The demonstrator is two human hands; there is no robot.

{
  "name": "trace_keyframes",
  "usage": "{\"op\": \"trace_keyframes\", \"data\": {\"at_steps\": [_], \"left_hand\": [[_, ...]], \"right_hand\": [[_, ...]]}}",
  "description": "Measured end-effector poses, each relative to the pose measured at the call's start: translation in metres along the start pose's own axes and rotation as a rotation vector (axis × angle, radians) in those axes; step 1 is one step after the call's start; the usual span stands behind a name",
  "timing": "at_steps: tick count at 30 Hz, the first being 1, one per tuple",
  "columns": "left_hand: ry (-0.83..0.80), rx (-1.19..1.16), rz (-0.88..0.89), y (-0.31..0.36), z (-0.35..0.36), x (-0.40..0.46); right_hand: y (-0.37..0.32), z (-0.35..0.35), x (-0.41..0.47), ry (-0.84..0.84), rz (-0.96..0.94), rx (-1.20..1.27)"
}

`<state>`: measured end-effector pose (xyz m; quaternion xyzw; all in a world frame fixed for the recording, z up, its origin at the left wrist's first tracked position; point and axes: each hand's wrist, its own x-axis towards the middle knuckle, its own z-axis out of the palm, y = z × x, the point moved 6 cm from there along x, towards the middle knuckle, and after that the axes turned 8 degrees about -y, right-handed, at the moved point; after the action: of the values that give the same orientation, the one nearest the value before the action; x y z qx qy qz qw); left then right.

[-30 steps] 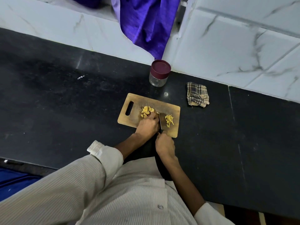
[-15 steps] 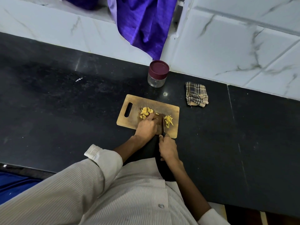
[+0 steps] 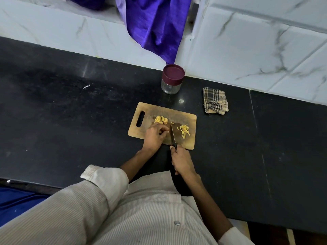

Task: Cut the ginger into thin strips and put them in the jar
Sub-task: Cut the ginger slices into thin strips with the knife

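One cutting board (image 3: 150,112) lies on the black desk (image 3: 70,121), carrying two heaps of ginger: slices (image 3: 160,119) near its middle and thin strips (image 3: 184,130) toward its right end. The left hand (image 3: 155,136) rests on the board just below the slices, fingers curled together; whether they pin a piece I cannot tell. The right hand (image 3: 182,160) is wrapped around the handle of one knife (image 3: 172,134), whose blade lies between the two heaps. One jar (image 3: 172,79), its maroon lid on, stands behind the board, and one checked cloth (image 3: 215,103) lies to its right.

right hand (image 3: 182,160) gripping knife (image 3: 172,134), left hand (image 3: 155,134) pinning ginger on cutting board (image 3: 141,133)
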<state>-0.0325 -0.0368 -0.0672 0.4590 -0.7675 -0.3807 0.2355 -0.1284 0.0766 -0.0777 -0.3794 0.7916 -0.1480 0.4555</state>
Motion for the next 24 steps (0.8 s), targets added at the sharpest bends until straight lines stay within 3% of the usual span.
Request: {"op": "trace_keyframes", "data": {"at_steps": [7,15,20,24], "left_hand": [[-0.030,0.000,-0.026,-0.001,0.003,0.001],[-0.025,0.027,-0.041,0.002,0.004,0.002],[-0.021,0.063,-0.051,0.002,0.005,0.003],[-0.032,0.075,-0.061,0.001,0.008,0.003]], "right_hand": [[0.007,-0.015,0.006,0.057,0.074,0.007],[-0.014,-0.009,0.019,-0.003,0.029,-0.003],[-0.002,-0.022,0.014,0.043,0.123,0.081],[0.004,-0.030,0.003,0.037,0.092,0.189]]}}
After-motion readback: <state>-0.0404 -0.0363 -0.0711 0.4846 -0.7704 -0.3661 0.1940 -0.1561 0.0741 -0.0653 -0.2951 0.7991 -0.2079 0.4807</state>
